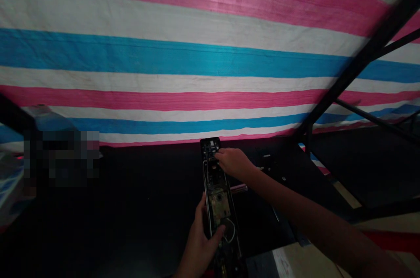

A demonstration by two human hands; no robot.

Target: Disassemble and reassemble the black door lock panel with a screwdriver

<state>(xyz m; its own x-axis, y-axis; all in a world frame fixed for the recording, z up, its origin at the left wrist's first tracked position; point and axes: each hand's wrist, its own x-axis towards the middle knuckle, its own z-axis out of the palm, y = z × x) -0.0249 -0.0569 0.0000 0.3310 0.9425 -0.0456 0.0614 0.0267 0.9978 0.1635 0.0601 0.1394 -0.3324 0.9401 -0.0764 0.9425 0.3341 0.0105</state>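
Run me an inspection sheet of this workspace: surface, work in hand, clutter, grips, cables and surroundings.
Surface: black tabletop, dimly lit.
Work in hand: long, narrow electronic device, opened, its inner parts exposed; a dark circuit board at its far end.
Clutter: pink cylindrical item beside the device; small pale pieces farther right, too small to identify.
Grips: left hand holds the device's side, thumb over it; right hand has its fingertips at the circuit board, exact hold unclear.
Cables: pale wire-like loop inside the device.
Surroundings: striped tarp behind, dark frame bars at right.
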